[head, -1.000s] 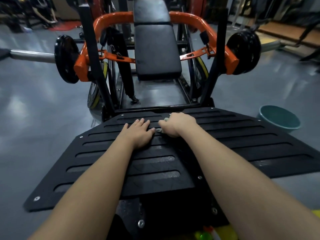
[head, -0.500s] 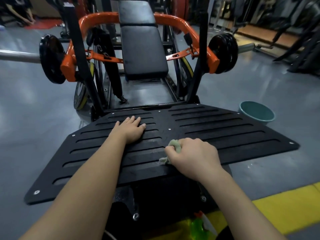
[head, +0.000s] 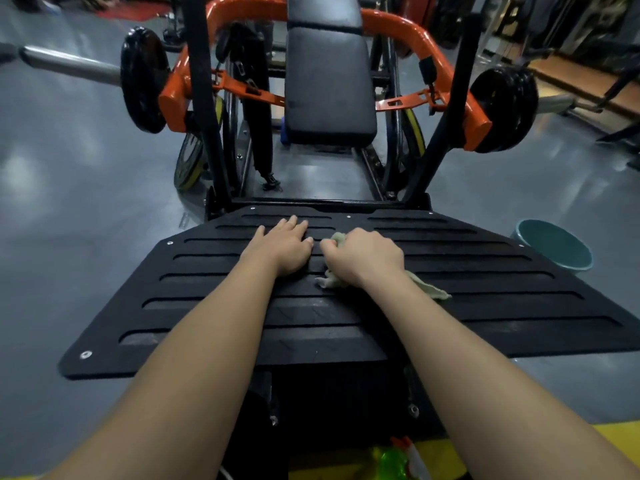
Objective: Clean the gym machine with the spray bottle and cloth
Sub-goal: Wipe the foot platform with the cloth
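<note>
Black ribbed footplate [head: 450, 299] of the gym machine fills the middle of the head view, slotted across its width, screws at the corners.

Head view, hands: left hand [head: 282, 247] lies flat on the plate, fingers spread, gripping nothing; reads as a brace. Right hand [head: 363, 256] is clenched around a pale green cloth [head: 429, 289], bunched under the palm, with a tail trailing out toward the wrist side and a scrap showing at the knuckles. Both hands sit near the plate's far edge, just beside each other, not touching as far as I can tell.

Head view, supplies: spray bottle [head: 398, 460], green with an orange-and-white top, sits at the bottom of the frame below the plate's near edge, partly cut off. Teal bucket [head: 554, 244] stands on the grey floor to the right of the plate.

Head view, beyond: black padded seat [head: 329, 84], orange frame arms [head: 446, 77], weight plates on either side.

Judgement: step in hand is wiping the footplate, right hand doing the work.

Risks:
- Loose cloth tail could snag in a slot or on a screw head and pull out of the grip.
- A bunched cloth covers little; slot recesses likely get skipped.
- If the plate is wet from spray, the bracing left palm could slide.
</note>
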Action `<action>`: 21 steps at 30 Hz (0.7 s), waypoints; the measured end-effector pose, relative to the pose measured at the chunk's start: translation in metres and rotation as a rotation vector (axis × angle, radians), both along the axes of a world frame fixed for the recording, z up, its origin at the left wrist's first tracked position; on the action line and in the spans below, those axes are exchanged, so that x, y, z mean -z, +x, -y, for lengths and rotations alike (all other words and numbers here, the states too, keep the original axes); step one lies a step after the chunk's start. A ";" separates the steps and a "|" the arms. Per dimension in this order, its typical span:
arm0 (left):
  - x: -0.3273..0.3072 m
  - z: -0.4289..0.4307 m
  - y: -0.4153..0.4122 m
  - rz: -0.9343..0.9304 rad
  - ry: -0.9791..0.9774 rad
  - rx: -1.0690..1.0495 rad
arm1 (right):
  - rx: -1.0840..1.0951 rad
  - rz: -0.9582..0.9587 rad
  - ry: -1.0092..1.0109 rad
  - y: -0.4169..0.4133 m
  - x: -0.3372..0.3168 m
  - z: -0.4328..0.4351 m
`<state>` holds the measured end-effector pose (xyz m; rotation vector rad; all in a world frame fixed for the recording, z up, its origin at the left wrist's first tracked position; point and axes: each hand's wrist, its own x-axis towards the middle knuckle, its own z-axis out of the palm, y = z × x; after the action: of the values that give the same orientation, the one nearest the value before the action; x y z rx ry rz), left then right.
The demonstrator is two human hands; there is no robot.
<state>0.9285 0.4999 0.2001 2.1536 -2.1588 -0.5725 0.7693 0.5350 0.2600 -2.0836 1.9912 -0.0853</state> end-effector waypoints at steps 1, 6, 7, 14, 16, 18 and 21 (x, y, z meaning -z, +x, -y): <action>0.000 0.000 0.000 -0.013 -0.005 -0.008 | -0.009 0.018 0.001 0.004 0.003 0.012; -0.002 0.000 -0.001 0.007 -0.006 -0.033 | -0.105 0.029 0.117 0.025 0.014 0.072; -0.002 0.000 -0.002 0.017 0.002 -0.036 | -0.132 0.005 0.129 0.029 0.015 0.083; 0.002 0.004 -0.003 0.032 -0.002 -0.040 | -0.331 -0.187 0.190 0.063 0.035 0.157; 0.000 0.002 -0.005 0.043 -0.002 -0.042 | -0.304 -0.165 0.167 0.069 0.040 0.170; -0.002 0.000 -0.005 0.042 0.001 -0.047 | -0.291 -0.128 0.201 0.073 0.046 0.178; -0.004 0.001 -0.006 0.042 0.006 -0.040 | -0.238 -0.082 0.185 0.064 0.052 0.181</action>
<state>0.9223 0.4986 0.2039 2.2267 -2.1312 -0.5373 0.8336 0.3537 0.2080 -2.2131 1.7044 0.2230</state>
